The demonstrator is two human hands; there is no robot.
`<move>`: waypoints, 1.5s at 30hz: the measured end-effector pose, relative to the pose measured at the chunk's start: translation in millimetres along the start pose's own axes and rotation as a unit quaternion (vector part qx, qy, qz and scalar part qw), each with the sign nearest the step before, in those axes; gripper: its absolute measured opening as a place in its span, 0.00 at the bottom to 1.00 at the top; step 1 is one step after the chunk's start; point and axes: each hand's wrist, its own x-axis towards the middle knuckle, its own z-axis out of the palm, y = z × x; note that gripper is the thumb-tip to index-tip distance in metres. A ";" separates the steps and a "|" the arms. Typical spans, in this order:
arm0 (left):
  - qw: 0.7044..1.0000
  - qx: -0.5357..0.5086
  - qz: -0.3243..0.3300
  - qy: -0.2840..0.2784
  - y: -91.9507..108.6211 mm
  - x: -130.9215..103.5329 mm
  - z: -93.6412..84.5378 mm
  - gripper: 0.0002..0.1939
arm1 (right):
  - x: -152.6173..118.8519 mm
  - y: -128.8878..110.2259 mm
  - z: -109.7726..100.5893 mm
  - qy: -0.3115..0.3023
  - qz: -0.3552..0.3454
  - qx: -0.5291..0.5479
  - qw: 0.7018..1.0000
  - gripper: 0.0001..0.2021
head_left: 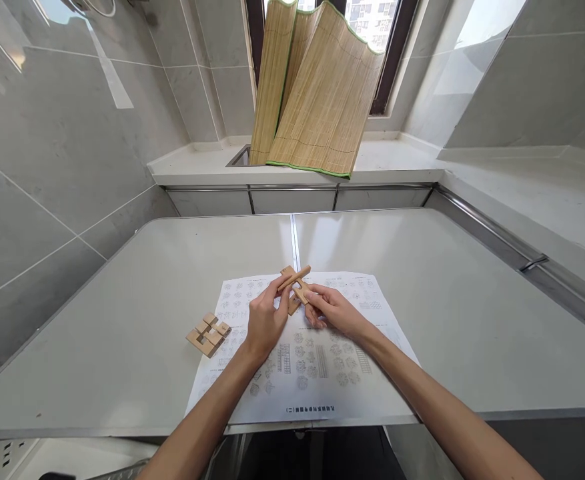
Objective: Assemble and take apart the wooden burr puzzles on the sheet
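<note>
Several wooden puzzle pieces cross each other between my two hands, above a printed diagram sheet. My left hand pinches a long wooden stick that slants up to the right. In the fingers of my right hand is a notched wooden piece, set across the stick. Another wooden piece shows just below, partly hidden by the fingers; whether it is joined to the others I cannot tell. To the left of my left hand, a group of notched wooden pieces lies at the sheet's left edge.
The sheet lies on a white table with a seam down its middle. Behind the table, a bamboo mat leans on a white ledge by the window. Metal rails run along the back and right sides. Grey tiled wall rises at left.
</note>
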 end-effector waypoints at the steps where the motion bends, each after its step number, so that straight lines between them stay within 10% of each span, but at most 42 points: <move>1: 1.000 -0.002 0.000 0.000 -0.1 0.4 0.0 0.13 | -0.1 -0.3 0.3 -0.001 0.001 0.003 1.000 0.19; 45: 0.978 -0.171 -0.111 -0.042 4.5 3.9 -4.1 0.19 | -3.0 -7.1 -11.7 0.055 0.019 0.161 0.985 0.15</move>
